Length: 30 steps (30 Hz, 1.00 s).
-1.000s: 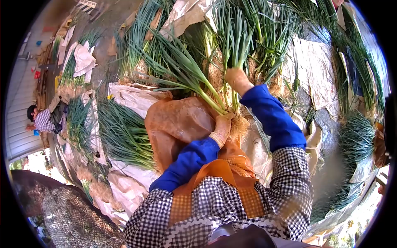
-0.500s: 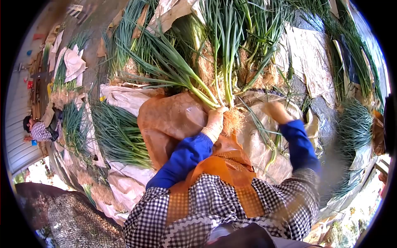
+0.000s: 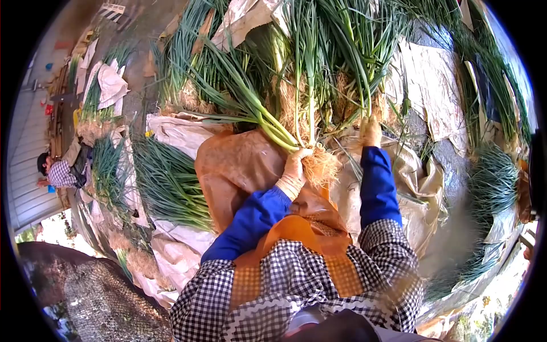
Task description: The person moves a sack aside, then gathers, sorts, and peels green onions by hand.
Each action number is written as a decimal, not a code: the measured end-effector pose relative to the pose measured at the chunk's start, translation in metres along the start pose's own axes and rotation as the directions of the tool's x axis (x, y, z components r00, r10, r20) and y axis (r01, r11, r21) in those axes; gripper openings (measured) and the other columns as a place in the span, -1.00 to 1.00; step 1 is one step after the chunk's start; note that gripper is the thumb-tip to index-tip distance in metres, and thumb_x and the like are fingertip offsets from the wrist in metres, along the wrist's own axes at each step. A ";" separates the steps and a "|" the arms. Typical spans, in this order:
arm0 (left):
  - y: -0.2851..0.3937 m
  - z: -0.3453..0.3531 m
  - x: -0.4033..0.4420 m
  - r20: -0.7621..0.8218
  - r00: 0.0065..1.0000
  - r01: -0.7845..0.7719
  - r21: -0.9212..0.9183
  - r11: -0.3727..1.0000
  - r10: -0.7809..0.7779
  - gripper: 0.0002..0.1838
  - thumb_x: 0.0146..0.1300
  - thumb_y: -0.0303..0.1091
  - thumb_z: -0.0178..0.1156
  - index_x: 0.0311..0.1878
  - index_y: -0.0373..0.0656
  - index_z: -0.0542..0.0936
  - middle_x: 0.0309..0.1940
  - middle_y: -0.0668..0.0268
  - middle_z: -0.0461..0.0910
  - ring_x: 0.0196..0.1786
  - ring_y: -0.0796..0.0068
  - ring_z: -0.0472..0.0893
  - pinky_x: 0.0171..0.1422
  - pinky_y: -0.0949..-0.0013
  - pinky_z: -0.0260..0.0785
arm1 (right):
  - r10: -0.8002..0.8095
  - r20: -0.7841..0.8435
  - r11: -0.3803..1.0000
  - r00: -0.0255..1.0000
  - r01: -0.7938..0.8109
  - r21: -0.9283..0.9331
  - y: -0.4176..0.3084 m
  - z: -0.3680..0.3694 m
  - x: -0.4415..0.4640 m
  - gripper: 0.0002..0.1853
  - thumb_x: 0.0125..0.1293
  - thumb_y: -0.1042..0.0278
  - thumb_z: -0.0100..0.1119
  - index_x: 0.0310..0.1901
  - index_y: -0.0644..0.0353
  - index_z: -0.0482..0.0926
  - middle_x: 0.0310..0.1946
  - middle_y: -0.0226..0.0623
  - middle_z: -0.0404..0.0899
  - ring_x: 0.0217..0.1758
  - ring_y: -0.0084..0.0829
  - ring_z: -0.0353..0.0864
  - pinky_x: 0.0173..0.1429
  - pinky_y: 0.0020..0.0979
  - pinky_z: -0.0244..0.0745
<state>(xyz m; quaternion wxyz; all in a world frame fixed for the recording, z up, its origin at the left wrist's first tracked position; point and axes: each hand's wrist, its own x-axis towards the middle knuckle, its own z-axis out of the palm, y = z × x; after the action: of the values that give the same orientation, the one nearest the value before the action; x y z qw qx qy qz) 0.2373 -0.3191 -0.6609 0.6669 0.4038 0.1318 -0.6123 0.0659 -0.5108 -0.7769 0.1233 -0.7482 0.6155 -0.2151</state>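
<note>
1. Grey floor point(image 3: 139, 74) spreads under the work, partly covered by creased, pale beige paper-like sheets point(image 3: 430, 94).
2. Farther off to the left, near a pale ribbed wall point(image 3: 28, 165), another person point(image 3: 61, 172) in a checkered top sits low beside more greens.
3. Long dark-green leaves in a heap of leafy onion-like plants point(image 3: 165, 179) lie left of the wearer's translucent orange-brown apron point(image 3: 239, 162).
4. Over that apron, the left hand point(image 3: 293, 171) is closed around the lower stalks of a small bunch of green onion-like plants point(image 3: 273, 128); its straw-coloured, stringy roots point(image 3: 322, 166) hang out just right of the hand, and its leaves slant up and left.
5. To the right, the right hand point(image 3: 371, 132) reaches forward to the pale base of a long green upright stalk point(image 3: 368, 105), fingers bent; whether they pinch it I cannot tell.
6. That stalk stands at the near edge of a large row of rooted green plants point(image 3: 350, 54), ahead of both hands.
7. Bright blue sleeves point(image 3: 378, 185) cover both forearms.
</note>
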 end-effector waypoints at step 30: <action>-0.023 -0.001 0.003 0.205 0.928 0.317 0.011 0.948 -0.312 -0.72 0.09 -0.42 0.11 -0.09 -0.23 0.48 -0.28 0.28 0.56 -0.20 0.38 0.55 -0.01 0.27 0.43 | -0.177 0.515 0.643 0.839 -0.297 0.706 -0.090 -0.043 -0.039 -0.65 0.31 0.11 -0.06 -0.11 0.22 0.52 -0.56 -0.22 0.56 -0.42 -0.36 0.55 -0.27 -0.43 0.40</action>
<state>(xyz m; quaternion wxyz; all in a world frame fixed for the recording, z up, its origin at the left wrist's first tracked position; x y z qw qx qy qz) 0.2169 -0.3188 -0.6728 0.5745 0.3052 0.1326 -0.7478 0.1177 -0.4506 -0.7054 0.6021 -0.6317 0.4310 -0.2295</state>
